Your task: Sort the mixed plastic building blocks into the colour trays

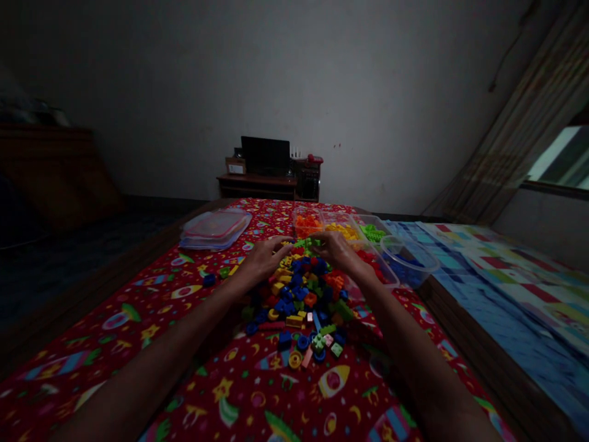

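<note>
A heap of small plastic bricks in blue, red, yellow, orange and green lies on a red patterned cloth. Both my arms reach over it. My left hand rests at the heap's far left edge, fingers curled toward green bricks at the top. My right hand meets it from the right, fingers bent onto the same green pieces. What exactly each hand pinches is too dim to make out.
Clear tubs sorted by colour stand behind the heap: orange, yellow, green, red and blue. Stacked lids lie at the back left. A checked mat lies to the right, a low desk by the wall.
</note>
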Tool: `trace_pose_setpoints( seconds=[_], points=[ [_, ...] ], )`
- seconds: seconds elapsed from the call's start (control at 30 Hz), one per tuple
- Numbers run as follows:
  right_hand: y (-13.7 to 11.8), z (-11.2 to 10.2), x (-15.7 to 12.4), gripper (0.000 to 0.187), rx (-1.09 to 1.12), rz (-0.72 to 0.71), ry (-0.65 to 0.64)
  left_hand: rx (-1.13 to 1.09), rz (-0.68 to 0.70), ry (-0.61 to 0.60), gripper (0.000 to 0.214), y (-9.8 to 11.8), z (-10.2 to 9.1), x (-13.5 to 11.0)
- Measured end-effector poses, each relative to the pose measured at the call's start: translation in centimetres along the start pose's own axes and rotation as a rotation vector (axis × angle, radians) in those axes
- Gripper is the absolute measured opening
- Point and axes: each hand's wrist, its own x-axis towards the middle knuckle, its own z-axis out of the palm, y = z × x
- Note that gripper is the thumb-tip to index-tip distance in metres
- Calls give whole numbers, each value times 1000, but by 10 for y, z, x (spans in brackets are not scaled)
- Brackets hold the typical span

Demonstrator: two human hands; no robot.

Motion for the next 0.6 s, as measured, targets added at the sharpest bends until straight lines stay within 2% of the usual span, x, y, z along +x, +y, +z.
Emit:
trace_pose_setpoints(
  seconds=[0.1, 0.2, 0.27, 0.33, 0.43, 0.53, 0.6],
  points=[
    [36, -30, 11, 26, -124, 131, 177, 147, 31, -3, 40, -8, -9, 1],
    [76, -62, 20, 31, -300, 363, 351, 192, 49, -55, 38, -16, -15, 3],
    [99, -77, 22, 34, -375, 478, 337, 215, 64, -93, 37, -21, -17, 5],
    [113, -84, 22, 36, -399, 536, 303, 247, 57, -135, 35, -26, -18, 6],
    [115, -82, 19, 36, -336, 551, 300, 304, 47, -185, 31, -31, -20, 9],
    [96, -67, 17, 34, -270, 489, 307, 325, 87, -249, 28, -36, -21, 10],
    [77, -53, 17, 32, -242, 401, 268, 304, 91, -236, 26, -40, -20, 10]
  ],
)
